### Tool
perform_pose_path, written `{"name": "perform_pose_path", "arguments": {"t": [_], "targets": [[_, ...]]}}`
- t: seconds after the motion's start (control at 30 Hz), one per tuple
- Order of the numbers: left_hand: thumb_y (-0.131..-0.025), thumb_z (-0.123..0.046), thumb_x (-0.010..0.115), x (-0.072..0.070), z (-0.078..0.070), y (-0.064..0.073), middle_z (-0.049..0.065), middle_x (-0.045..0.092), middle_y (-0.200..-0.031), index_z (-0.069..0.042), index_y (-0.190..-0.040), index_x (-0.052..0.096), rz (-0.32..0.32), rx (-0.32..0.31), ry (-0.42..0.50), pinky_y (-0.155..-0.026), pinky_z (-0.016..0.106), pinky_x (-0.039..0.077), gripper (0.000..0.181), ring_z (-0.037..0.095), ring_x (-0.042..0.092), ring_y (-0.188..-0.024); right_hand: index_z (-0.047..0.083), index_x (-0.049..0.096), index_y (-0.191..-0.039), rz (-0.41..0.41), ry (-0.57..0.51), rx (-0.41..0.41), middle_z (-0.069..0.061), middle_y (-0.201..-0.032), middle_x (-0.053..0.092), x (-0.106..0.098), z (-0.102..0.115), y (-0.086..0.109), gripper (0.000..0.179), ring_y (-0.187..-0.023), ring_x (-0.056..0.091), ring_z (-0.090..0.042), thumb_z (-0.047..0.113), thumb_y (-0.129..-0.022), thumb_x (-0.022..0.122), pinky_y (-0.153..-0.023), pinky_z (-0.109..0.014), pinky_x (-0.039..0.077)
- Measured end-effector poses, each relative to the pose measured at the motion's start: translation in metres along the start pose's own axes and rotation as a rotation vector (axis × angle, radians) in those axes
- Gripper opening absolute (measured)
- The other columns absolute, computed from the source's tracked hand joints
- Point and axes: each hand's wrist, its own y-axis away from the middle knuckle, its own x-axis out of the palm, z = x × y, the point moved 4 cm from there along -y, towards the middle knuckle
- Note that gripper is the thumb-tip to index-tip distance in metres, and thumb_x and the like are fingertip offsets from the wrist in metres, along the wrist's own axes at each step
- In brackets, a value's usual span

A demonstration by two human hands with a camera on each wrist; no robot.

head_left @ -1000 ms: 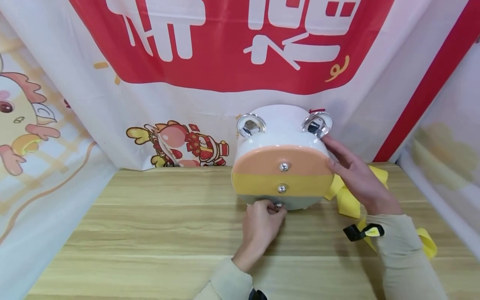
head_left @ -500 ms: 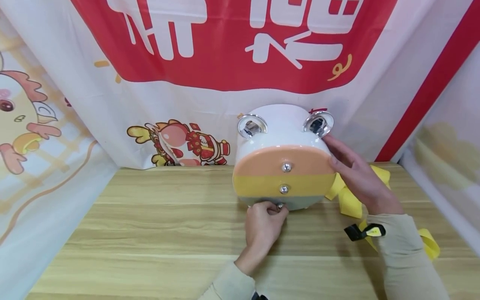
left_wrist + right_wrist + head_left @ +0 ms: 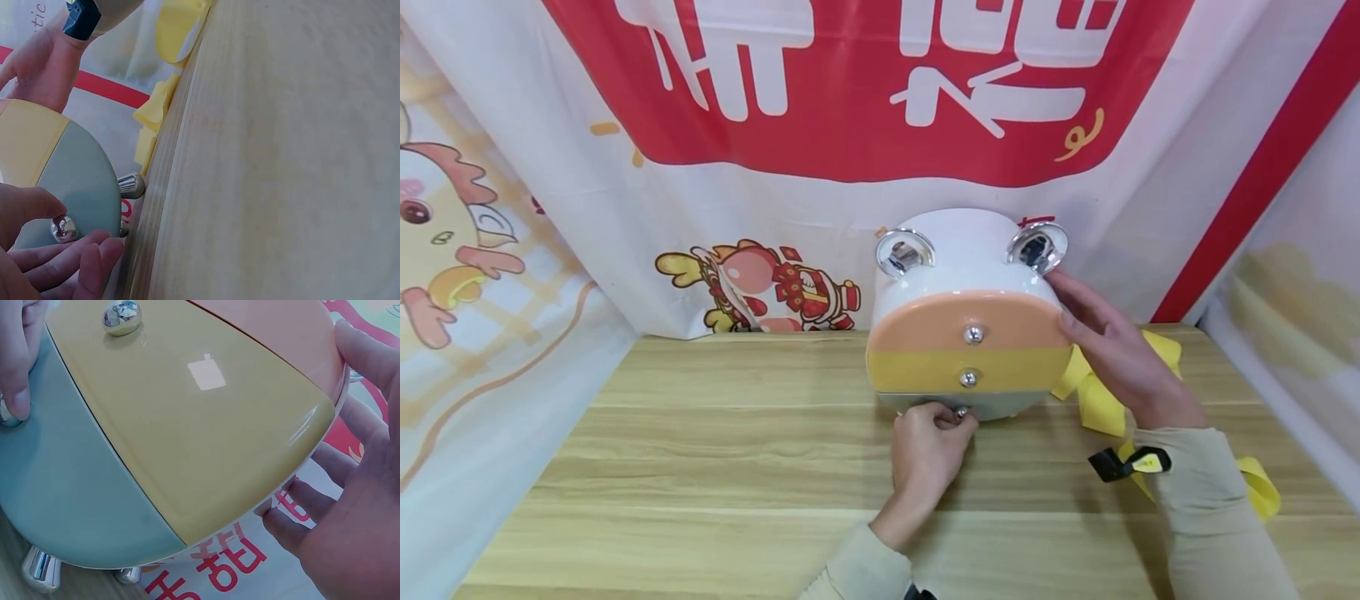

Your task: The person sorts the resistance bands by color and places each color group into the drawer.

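Observation:
A small rounded white drawer box [image 3: 967, 254] stands on the wooden table, with silver ears on top and silver feet [image 3: 131, 185] below. Its front has a peach drawer [image 3: 917, 321], a yellow drawer [image 3: 917, 371] and a grey-green drawer [image 3: 1011, 406], each with a round silver knob. My left hand [image 3: 925, 454] pinches the lowest knob [image 3: 64, 229] between thumb and fingers. Against the box's right side rests my right hand [image 3: 1112, 354], its thumb at the front rim and its fingers spread along the side [image 3: 356, 481].
Yellow ribbon-like strips [image 3: 1101, 404] lie behind and under the right forearm. A printed cloth [image 3: 850, 142] with red and white patterns hangs directly behind the box. The wood-grain table [image 3: 715, 467] extends to the left and front.
Both hands keep the same places on the box. The head view shifts very slightly, and the seam above the grey-green drawer looks a little clearer at its left end.

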Motion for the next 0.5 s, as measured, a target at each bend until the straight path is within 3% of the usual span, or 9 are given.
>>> {"name": "perform_pose_path", "arguments": {"t": [0.5], "targets": [[-0.086,-0.024,0.085,-0.0009,0.0008,-0.0007,-0.010,0.071,-0.059,-0.019,-0.065,0.077,0.003,-0.006,-0.017,-0.050,0.019,0.047,0.023,-0.005,0.058,-0.053,0.039,0.031,-0.170,-0.015,-0.006,-0.023,0.006,-0.182,0.016,-0.0003,-0.0014,-0.0006,0.062,-0.166,0.012,-0.030,0.028,-0.114,0.053,-0.135,-0.067,0.010]]}}
